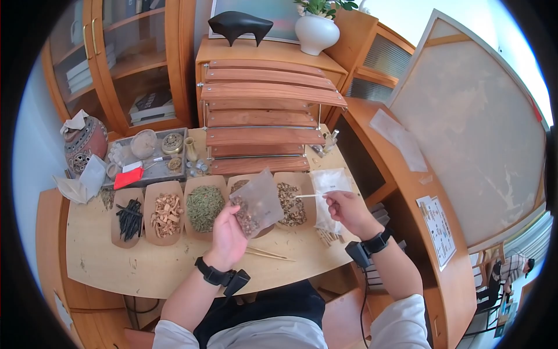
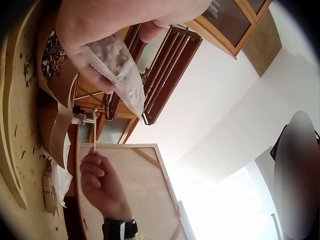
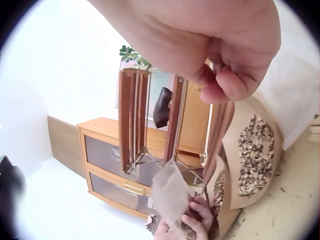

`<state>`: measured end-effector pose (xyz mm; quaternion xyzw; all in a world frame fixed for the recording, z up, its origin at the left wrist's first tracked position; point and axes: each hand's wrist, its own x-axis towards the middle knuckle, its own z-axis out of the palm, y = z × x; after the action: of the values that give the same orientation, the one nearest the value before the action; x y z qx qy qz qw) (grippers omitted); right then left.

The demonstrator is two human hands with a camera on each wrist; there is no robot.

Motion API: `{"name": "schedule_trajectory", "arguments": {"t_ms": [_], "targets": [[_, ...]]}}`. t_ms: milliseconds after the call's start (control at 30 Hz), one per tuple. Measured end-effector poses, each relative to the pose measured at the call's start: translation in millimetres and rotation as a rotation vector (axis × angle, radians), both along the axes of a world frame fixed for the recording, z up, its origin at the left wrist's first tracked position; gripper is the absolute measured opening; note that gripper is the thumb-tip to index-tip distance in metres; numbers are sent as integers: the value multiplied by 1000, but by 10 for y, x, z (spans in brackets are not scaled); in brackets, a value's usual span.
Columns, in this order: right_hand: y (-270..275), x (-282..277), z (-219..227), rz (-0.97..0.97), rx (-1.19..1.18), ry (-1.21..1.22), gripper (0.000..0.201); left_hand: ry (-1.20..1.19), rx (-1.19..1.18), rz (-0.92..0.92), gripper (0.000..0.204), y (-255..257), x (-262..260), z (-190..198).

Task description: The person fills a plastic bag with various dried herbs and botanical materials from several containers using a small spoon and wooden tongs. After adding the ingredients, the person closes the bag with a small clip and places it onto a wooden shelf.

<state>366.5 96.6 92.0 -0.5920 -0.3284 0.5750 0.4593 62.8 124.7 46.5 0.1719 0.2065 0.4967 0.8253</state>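
Observation:
My left hand (image 1: 230,234) grips a translucent bag (image 1: 263,200) by its lower part, where brown dried pieces show through. In the left wrist view the bag (image 2: 131,85) lies in the fingers. My right hand (image 1: 349,210) pinches a thin pale stick (image 1: 308,196), which points left over the tray of chopped dried pieces (image 1: 290,210). The far end of the stick (image 3: 208,131) carries a small lump in the right wrist view. Bag and stick are apart. Part of another paper tray is hidden behind the bag.
Paper trays hold dark strips (image 1: 129,220), tan pieces (image 1: 167,215) and green herbs (image 1: 204,208). Clear bags (image 1: 331,180) lie at right, wooden tongs (image 1: 270,254) near the front edge. A wooden slatted rack (image 1: 261,136) and a grey tray of small vessels (image 1: 152,171) stand behind.

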Motion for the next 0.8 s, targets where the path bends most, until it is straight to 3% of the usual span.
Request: {"name": "schedule_trajectory", "arguments": {"t_ms": [133, 267, 400, 500, 633, 800], "targets": [[1, -209, 398, -32, 67, 11, 17, 11, 7, -1, 51, -21, 13, 26], [-14, -383, 490, 94, 110, -111, 21, -3, 23, -27, 51, 8, 7, -31], [-97, -504, 518, 26, 235, -240, 25, -5, 15, -27, 51, 4, -9, -10], [-51, -284, 372, -35, 250, -260, 24, -14, 14, -13, 51, -2, -7, 1], [42, -58, -37, -3, 166, -498, 25, -12, 11, 6, 51, -11, 2, 12], [86, -76, -344, 78, 228, -555, 28, -26, 13, -5, 49, 9, -6, 4]]}}
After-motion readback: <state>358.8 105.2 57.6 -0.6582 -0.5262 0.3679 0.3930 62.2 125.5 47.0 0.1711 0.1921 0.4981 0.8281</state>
